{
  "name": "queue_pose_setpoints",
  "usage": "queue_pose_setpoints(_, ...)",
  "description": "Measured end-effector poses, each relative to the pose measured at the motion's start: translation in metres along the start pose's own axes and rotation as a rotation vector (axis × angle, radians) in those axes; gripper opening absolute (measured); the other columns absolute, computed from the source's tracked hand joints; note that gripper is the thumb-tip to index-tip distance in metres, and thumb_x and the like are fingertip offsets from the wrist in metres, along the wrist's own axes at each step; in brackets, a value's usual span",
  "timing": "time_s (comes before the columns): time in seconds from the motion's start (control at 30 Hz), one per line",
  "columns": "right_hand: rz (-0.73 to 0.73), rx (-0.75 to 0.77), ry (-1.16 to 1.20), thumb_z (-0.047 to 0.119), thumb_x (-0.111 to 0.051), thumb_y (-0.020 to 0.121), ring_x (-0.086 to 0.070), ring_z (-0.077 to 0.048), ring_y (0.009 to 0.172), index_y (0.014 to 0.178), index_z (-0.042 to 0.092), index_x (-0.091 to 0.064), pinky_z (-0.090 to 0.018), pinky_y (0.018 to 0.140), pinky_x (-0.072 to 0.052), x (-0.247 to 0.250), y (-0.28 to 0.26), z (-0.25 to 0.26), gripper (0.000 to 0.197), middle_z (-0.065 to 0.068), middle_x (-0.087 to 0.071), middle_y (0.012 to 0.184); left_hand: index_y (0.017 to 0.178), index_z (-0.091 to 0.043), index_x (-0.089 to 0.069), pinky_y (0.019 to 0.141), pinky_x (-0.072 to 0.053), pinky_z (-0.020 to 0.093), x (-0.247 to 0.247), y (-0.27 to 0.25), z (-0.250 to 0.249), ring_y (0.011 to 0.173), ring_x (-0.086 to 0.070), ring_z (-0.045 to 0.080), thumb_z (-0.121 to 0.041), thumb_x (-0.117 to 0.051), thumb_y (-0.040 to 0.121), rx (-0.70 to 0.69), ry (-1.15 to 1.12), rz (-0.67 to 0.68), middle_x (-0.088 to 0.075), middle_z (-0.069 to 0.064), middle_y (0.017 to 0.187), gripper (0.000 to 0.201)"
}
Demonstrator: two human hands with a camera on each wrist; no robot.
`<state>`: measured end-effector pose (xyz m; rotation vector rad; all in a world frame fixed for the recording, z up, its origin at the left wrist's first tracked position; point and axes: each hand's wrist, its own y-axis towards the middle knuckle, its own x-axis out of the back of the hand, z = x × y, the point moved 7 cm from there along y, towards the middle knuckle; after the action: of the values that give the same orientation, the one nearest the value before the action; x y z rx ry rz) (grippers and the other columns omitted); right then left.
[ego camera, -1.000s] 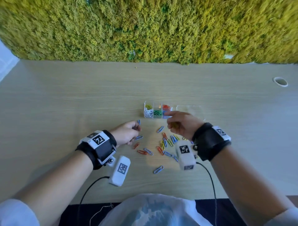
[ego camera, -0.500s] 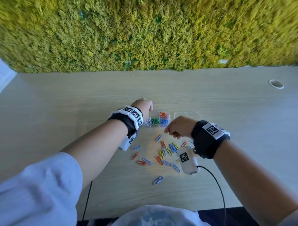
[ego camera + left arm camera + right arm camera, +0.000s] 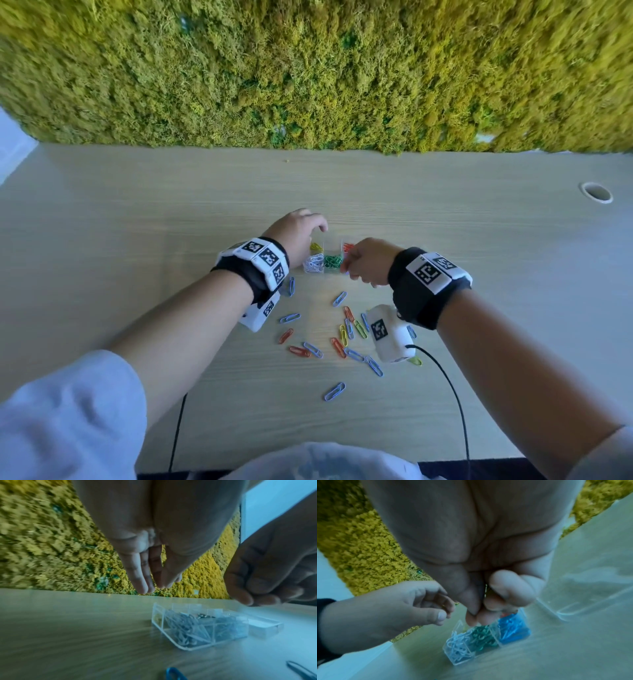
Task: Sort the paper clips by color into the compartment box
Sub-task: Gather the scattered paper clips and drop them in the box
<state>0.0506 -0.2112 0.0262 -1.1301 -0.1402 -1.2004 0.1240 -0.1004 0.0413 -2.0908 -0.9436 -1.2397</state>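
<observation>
The clear compartment box [image 3: 325, 270] sits mid-table, with white [image 3: 313, 265], green [image 3: 332, 262], yellow [image 3: 315, 246], red [image 3: 347, 246] and blue [image 3: 511, 628] clips sorted in it. My left hand [image 3: 320, 228] hovers over the yellow corner, and a small yellow glint [image 3: 443, 605] shows between its bent fingers and thumb. My right hand [image 3: 347, 269] hangs over the box's right side. Its thumb and forefinger [image 3: 471, 620] are pinched together above the green cell, and a yellowish clip [image 3: 486, 591] is tucked in its curled fingers. Loose blue, red and yellow clips [image 3: 342, 334] lie on the table nearer to me.
The box's clear lid [image 3: 573, 601] lies open to its right. A moss wall [image 3: 308, 68] backs the table, and a cable hole [image 3: 596, 192] is at the far right. A lone blue clip [image 3: 335, 391] lies closest to me. Two cables run off the front edge.
My left hand left the loose clips and reached forward over the box's far left corner. My right hand stayed at the box, now lying over its right side.
</observation>
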Motion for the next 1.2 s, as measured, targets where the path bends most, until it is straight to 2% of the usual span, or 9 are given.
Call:
queue_pose_setpoints(0.07,-0.064,0.046,-0.087,0.006,-0.045,0.092,-0.048,-0.012,0.058,0.090,0.016,-0.071,-0.022,0.053,-0.040,0.007,0.002,0.014,0.028,0.002,-0.057,0.075,0.104,-0.013,-0.062,0.084,-0.046,0.033,0.007,-0.012,0.010,0.091,-0.053,0.020,0.005,-0.042,0.084,0.010,-0.051,-0.073,-0.056,0.003,0.100,0.034)
queue_pose_setpoints(0.13,-0.123,0.102,-0.188,0.008,-0.045,0.094,-0.058,-0.017,0.076,0.107,0.013,-0.071,-0.020,0.066,-0.044,0.013,0.004,0.032,0.029,-0.001,-0.064,0.090,0.093,-0.011,-0.065,0.079,-0.047,0.031,0.010,-0.026,0.019,0.083,-0.052,0.019,0.003,-0.045,0.082,0.002,-0.059,-0.102,-0.058,0.002,0.090,0.026)
queue_pose_setpoints(0.23,-0.178,0.143,-0.326,0.004,-0.042,0.094,-0.061,-0.020,0.104,0.113,0.013,-0.069,-0.024,0.085,-0.049,0.016,0.011,0.059,0.034,-0.002,-0.065,0.121,0.091,-0.012,-0.065,0.072,-0.040,0.023,0.001,-0.046,0.030,0.079,-0.052,0.015,-0.007,-0.049,0.087,0.062,-0.037,0.043,-0.059,-0.001,0.088,0.018)
queue_pose_setpoints(0.33,-0.201,0.171,-0.447,0.000,-0.042,0.093,-0.059,-0.022,0.115,0.119,0.011,-0.065,-0.029,0.093,-0.050,0.014,0.016,0.079,0.036,-0.005,-0.060,0.128,0.095,-0.015,-0.064,0.074,-0.039,0.023,-0.008,-0.062,0.033,0.081,-0.052,0.013,-0.016,-0.051,0.091,0.067,0.005,0.134,-0.056,-0.005,0.087,0.014)
queue_pose_setpoints(0.53,-0.175,0.212,-0.616,-0.005,-0.048,0.088,-0.061,-0.029,0.112,0.124,0.008,-0.060,-0.032,0.086,-0.051,0.000,0.029,0.091,0.041,-0.015,-0.059,0.128,0.091,-0.018,-0.065,0.072,-0.041,0.024,-0.019,-0.080,0.031,0.076,-0.052,0.012,-0.020,-0.054,0.088,0.062,-0.022,0.138,-0.065,-0.003,0.089,0.012)
queue_pose_setpoints(0.7,-0.187,0.254,-0.525,-0.003,-0.051,0.087,-0.060,-0.027,0.108,0.123,0.018,-0.058,-0.030,0.084,-0.050,0.004,0.035,0.085,0.042,-0.008,-0.056,0.125,0.095,-0.016,-0.065,0.070,-0.038,0.020,-0.022,-0.081,0.027,0.075,-0.051,0.011,-0.019,-0.055,0.088,0.054,-0.054,0.119,-0.066,-0.002,0.090,0.012)
queue_pose_setpoints(0.9,-0.272,0.304,-0.478,-0.009,-0.040,0.086,-0.059,-0.023,0.108,0.117,0.019,-0.062,-0.027,0.080,-0.049,0.013,0.031,0.077,0.047,-0.005,-0.056,0.124,0.094,-0.019,-0.061,0.074,-0.044,0.026,-0.024,-0.075,0.030,0.081,-0.057,0.015,-0.021,-0.052,0.090,0.123,-0.030,0.107,-0.058,-0.008,0.083,0.011)
queue_pose_setpoints(1.03,-0.284,0.290,-0.485,-0.004,-0.041,0.089,-0.060,-0.023,0.109,0.116,0.019,-0.064,-0.030,0.090,-0.051,0.012,0.027,0.074,0.042,-0.005,-0.058,0.124,0.103,-0.018,-0.060,0.082,-0.046,0.030,-0.019,-0.066,0.041,0.095,-0.059,0.021,-0.016,-0.047,0.090,0.218,0.049,0.072,-0.063,0.000,0.103,0.019)
queue_pose_setpoints(1.2,-0.293,0.255,-0.445,0.001,-0.042,0.088,-0.061,-0.022,0.107,0.109,0.020,-0.067,-0.033,0.091,-0.052,0.014,0.015,0.054,0.038,-0.005,-0.062,0.119,0.123,-0.020,-0.056,0.090,-0.043,0.034,-0.019,-0.039,0.039,0.111,-0.054,0.027,-0.011,-0.042,0.093,0.189,0.174,0.131,-0.053,0.005,0.123,0.034)
